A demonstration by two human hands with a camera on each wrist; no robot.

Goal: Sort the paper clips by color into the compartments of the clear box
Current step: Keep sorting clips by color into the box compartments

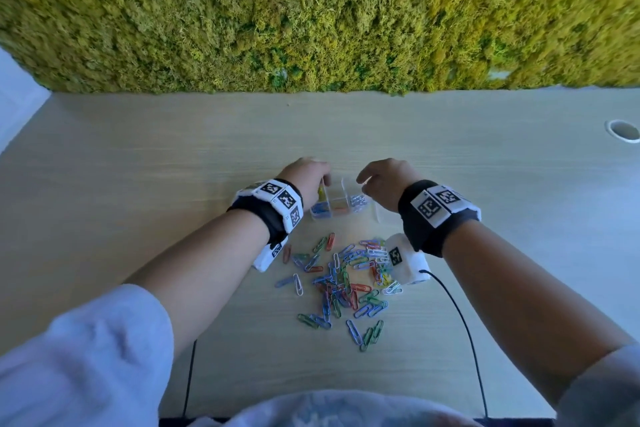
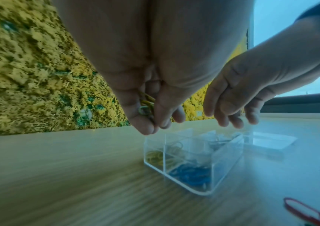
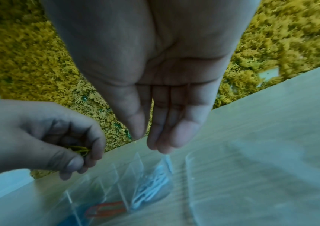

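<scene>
A: What does the clear box [image 1: 341,203] look like?
B: See-through, on the table [image 1: 138,156] beyond the loose paper clips [image 1: 343,282]; blue clips [image 2: 191,174] in the near-left compartment, yellow ones [image 2: 155,156] behind, white ones [image 3: 149,188] at right.
A: And the hands?
B: The left hand [image 2: 145,97] has its grip pinched on yellow paper clips [image 2: 145,105] above the box's left end. The right hand [image 3: 155,85] hovers with fingers straight, grip apart, holding nothing

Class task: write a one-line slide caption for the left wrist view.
Left hand pinches yellow paper clips above the clear box; open right hand hovers alongside.
</scene>
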